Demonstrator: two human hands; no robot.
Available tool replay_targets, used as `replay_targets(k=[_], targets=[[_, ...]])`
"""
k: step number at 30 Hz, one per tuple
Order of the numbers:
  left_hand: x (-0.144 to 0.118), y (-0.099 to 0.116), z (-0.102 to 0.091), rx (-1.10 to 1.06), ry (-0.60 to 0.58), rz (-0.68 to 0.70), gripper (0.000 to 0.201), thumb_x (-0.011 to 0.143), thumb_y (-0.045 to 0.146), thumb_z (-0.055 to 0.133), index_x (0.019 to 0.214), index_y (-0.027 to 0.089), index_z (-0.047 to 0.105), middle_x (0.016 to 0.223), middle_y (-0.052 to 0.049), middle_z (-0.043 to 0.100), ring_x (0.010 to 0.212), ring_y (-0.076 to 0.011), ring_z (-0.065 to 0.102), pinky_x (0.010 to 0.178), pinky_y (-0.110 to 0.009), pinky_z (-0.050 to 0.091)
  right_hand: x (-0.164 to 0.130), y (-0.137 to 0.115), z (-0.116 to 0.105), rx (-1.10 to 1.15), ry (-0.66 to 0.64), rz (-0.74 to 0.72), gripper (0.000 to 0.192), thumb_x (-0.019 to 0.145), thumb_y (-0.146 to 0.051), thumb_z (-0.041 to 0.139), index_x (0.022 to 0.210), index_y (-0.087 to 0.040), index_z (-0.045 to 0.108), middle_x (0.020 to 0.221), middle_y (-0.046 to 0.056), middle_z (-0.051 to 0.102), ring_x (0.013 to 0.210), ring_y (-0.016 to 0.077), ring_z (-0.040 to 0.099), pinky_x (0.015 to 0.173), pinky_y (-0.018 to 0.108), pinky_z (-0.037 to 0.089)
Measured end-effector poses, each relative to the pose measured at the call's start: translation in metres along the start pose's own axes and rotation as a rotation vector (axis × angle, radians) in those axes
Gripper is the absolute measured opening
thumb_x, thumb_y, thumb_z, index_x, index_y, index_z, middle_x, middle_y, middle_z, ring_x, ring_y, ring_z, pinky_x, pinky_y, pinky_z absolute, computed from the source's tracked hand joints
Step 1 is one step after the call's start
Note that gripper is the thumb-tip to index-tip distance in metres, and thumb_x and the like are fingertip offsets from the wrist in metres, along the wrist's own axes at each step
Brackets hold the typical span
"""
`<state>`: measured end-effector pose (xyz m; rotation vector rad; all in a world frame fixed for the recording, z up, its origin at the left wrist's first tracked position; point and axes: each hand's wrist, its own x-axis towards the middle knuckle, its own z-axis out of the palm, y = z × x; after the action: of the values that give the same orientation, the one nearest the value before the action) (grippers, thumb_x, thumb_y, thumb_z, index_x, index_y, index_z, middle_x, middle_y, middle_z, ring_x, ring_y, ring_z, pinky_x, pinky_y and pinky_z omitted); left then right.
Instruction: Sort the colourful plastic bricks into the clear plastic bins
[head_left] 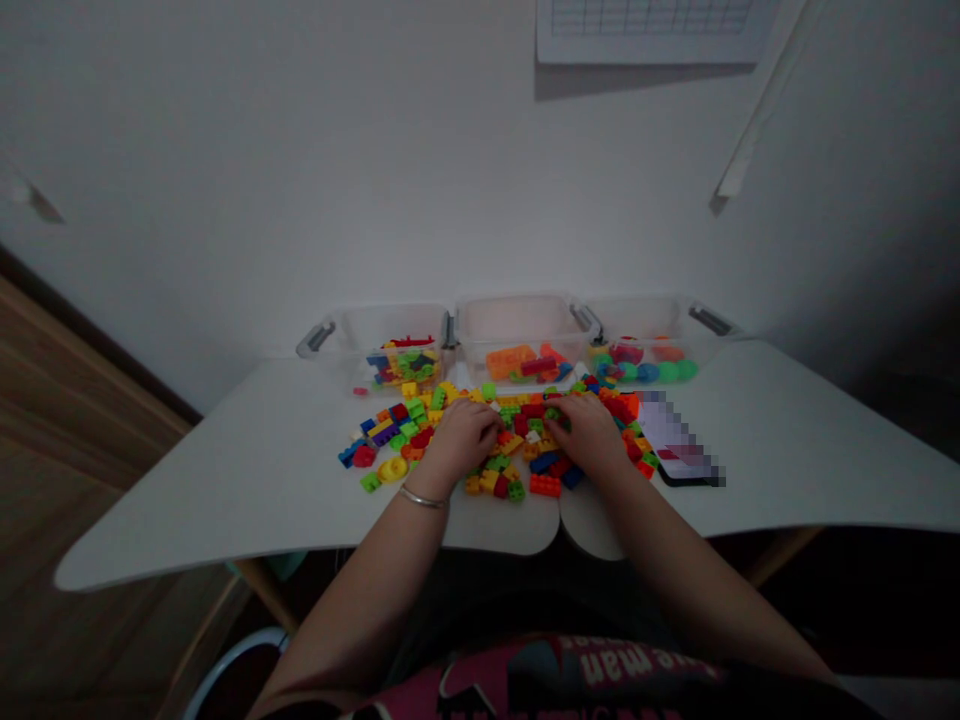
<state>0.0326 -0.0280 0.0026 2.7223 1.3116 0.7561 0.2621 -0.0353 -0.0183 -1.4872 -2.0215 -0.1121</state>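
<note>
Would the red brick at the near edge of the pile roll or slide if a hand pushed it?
The red brick looks flat and boxy with studs on top, so it would probably slide, not roll. It seems hard plastic, likely stiff and light. The smooth white table may let it skid.

At the far edge of the white worktop (225,470) three clear plastic bins stand in a row: the left bin (379,345) at 11 o'clock, the middle bin (517,335) at 12, the right bin (652,340) at 1, each with coloured toys inside. A dark phone (679,445) lies at 3 o'clock. A wall chart (652,30) hangs high at 1 o'clock, and a wooden panel (67,440) stands at 9.
</note>
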Motion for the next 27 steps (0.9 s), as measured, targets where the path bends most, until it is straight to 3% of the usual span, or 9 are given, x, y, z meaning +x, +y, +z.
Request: replay_targets(k=[7,13,18,27], targets=[[0.0,0.0,-0.001,0.001,0.002,-0.004,0.018,0.087,0.015,0.053,0.086,0.021,0.07,0.089,-0.005,0.072,0.09,-0.0212,0.061,0.089,-0.038,0.045,0.002,0.003,0.002,0.203,0.121,0.108,0.025,0.086,-0.029,0.057,0.106,-0.023,0.071,0.096,0.008,0.074,0.09,0.0262,0.066,0.083,0.043,0.053],[0.0,-0.002,0.003,0.008,-0.003,0.008,0.019,0.087,0.015,0.053,0.087,0.021,0.071,0.089,-0.005,0.072,0.089,-0.0212,0.061,0.089,-0.038,0.045,0.008,0.011,-0.004,0.485,0.334,0.231,0.03,0.087,-0.036,0.055,0.11,-0.02,0.067,0.109,0.011,0.071,0.097,0.0258,0.065,0.088,0.045,0.053],[-0.001,-0.003,0.002,0.009,-0.002,-0.001,0.018,0.086,0.015,0.054,0.088,0.02,0.071,0.09,-0.005,0.073,0.089,-0.0218,0.061,0.089,-0.038,0.045,0.027,0.016,-0.012,0.736,0.472,0.229,0.028,0.085,-0.036,0.059,0.107,-0.021,0.063,0.107,0.009,0.069,0.091,0.0207,0.067,0.082,0.039,0.057],[0.0,-0.005,0.003,0.015,-0.011,0.004,0.018,0.087,0.016,0.054,0.088,0.021,0.071,0.09,-0.005,0.073,0.09,-0.0217,0.061,0.089,-0.038,0.044,0.09,0.025,-0.041,0.478,0.617,0.027,0.016,0.084,-0.025,0.057,0.097,-0.022,0.065,0.105,0.007,0.068,0.093,0.0197,0.067,0.085,0.039,0.058]])
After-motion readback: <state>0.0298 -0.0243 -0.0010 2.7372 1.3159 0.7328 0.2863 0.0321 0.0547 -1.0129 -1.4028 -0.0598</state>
